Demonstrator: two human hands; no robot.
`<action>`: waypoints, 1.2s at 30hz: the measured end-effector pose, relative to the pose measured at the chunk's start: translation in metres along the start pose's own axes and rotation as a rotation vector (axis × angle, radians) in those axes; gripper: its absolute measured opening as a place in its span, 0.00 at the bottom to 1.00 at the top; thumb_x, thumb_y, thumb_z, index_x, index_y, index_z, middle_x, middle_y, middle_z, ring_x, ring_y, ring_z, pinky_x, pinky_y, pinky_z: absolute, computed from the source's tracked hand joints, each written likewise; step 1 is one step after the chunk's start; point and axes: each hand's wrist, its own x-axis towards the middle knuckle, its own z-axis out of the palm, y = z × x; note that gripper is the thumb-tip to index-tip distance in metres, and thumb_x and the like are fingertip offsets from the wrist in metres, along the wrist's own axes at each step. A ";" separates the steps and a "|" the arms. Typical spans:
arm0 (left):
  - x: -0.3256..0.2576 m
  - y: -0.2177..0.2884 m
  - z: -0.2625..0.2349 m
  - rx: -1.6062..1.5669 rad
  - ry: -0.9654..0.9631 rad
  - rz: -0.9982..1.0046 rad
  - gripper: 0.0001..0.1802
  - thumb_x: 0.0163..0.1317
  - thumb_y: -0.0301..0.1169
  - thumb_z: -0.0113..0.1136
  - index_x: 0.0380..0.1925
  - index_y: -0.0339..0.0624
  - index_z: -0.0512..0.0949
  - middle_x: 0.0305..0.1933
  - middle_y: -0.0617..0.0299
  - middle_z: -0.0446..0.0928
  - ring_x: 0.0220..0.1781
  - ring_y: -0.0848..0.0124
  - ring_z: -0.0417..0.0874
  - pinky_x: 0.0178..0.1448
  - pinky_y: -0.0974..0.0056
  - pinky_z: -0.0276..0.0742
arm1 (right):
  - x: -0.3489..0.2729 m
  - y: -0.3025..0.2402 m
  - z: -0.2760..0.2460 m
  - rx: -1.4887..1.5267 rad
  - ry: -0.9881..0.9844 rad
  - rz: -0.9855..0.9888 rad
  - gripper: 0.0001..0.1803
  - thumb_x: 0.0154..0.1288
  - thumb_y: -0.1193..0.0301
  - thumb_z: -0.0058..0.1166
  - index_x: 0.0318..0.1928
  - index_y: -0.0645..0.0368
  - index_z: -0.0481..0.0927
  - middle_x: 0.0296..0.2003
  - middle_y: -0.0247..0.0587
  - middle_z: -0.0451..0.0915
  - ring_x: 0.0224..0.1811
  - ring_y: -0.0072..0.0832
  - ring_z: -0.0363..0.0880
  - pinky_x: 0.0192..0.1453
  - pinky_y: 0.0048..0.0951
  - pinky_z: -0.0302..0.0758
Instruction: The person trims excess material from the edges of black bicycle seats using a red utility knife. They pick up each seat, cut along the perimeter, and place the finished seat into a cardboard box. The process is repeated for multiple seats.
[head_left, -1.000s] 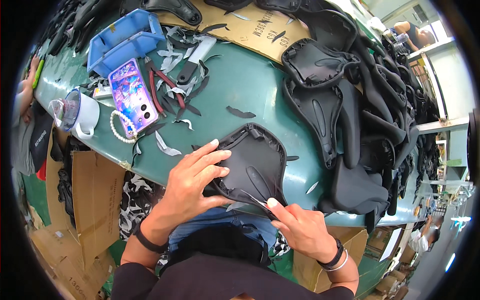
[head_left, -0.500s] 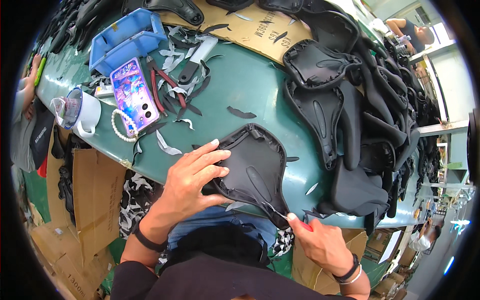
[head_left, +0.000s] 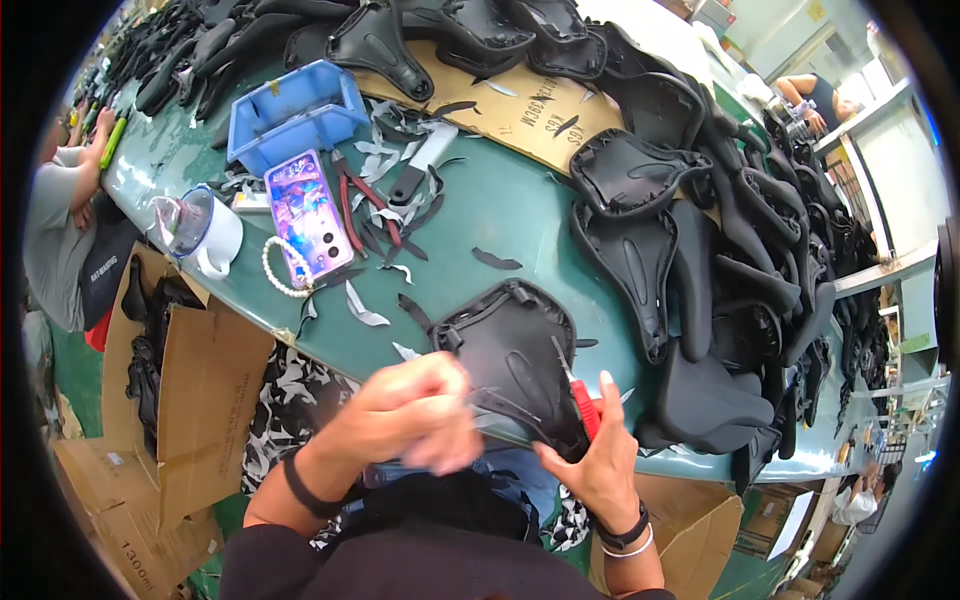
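Note:
A black bicycle saddle [head_left: 510,335] lies underside up at the table's near edge, its narrow nose toward me. My left hand [head_left: 420,410], smeared by motion, is closed over its left side. A thin strand shows beside those fingers, but what they pinch I cannot make out. By the saddle's nose my right hand [head_left: 600,455] grips a red-handled knife [head_left: 584,405], its thin metal blade pointing up and away from me. The right thumb is raised and the fingertips are near the nose. Dark and grey trimmed scraps [head_left: 496,259] lie on the table behind the saddle.
More saddles [head_left: 625,260] are heaped along the right and far side. A blue bin [head_left: 300,115], pliers [head_left: 350,205], a phone [head_left: 305,220], a grey-handled cutter [head_left: 422,165] and a white mug [head_left: 215,240] stand left. Cardboard boxes [head_left: 215,390] sit below; another person [head_left: 65,220] is at far left.
My left hand has come off the saddle's rim and closed, moving toward me. The knife has swung from the saddle's nose to point upward. The view has shifted slightly.

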 end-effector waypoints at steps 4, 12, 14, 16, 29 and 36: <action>-0.037 -0.003 -0.008 0.533 0.028 -0.297 0.17 0.66 0.34 0.58 0.48 0.30 0.75 0.31 0.61 0.81 0.35 0.75 0.82 0.42 0.69 0.78 | -0.006 -0.019 0.007 0.093 0.096 -0.111 0.58 0.41 0.61 0.76 0.66 0.73 0.51 0.49 0.65 0.72 0.43 0.55 0.78 0.45 0.42 0.77; -0.116 -0.038 -0.024 -0.071 0.785 -0.093 0.23 0.57 0.30 0.57 0.50 0.26 0.72 0.42 0.46 0.80 0.41 0.60 0.84 0.49 0.56 0.80 | -0.002 -0.048 0.011 0.236 0.020 -0.041 0.30 0.53 0.72 0.67 0.56 0.66 0.71 0.31 0.39 0.77 0.29 0.28 0.74 0.38 0.29 0.72; -0.156 -0.025 -0.048 0.149 1.035 0.165 0.21 0.58 0.38 0.50 0.39 0.27 0.78 0.31 0.49 0.80 0.32 0.65 0.82 0.39 0.62 0.78 | 0.011 -0.023 -0.004 0.155 0.181 0.006 0.20 0.56 0.76 0.62 0.50 0.65 0.75 0.30 0.36 0.75 0.29 0.23 0.72 0.36 0.27 0.71; -0.186 0.003 -0.078 0.078 1.365 0.535 0.26 0.66 0.50 0.48 0.38 0.34 0.78 0.29 0.58 0.79 0.28 0.71 0.80 0.37 0.70 0.75 | 0.021 -0.014 -0.010 0.222 0.271 0.087 0.17 0.59 0.77 0.59 0.49 0.66 0.75 0.28 0.33 0.73 0.29 0.20 0.69 0.34 0.23 0.69; -0.038 0.033 -0.042 0.856 0.346 0.227 0.06 0.59 0.24 0.62 0.36 0.35 0.79 0.35 0.61 0.81 0.38 0.74 0.79 0.44 0.68 0.75 | 0.023 -0.023 -0.007 0.757 0.200 0.478 0.18 0.59 0.75 0.61 0.51 0.62 0.76 0.29 0.32 0.76 0.25 0.15 0.73 0.28 0.19 0.72; 0.166 0.033 0.031 1.571 -0.013 0.560 0.22 0.56 0.31 0.63 0.51 0.38 0.72 0.56 0.51 0.73 0.58 0.55 0.75 0.58 0.54 0.71 | 0.000 0.018 0.007 1.174 0.359 0.588 0.19 0.68 0.73 0.51 0.56 0.65 0.65 0.27 0.37 0.74 0.20 0.21 0.75 0.24 0.23 0.76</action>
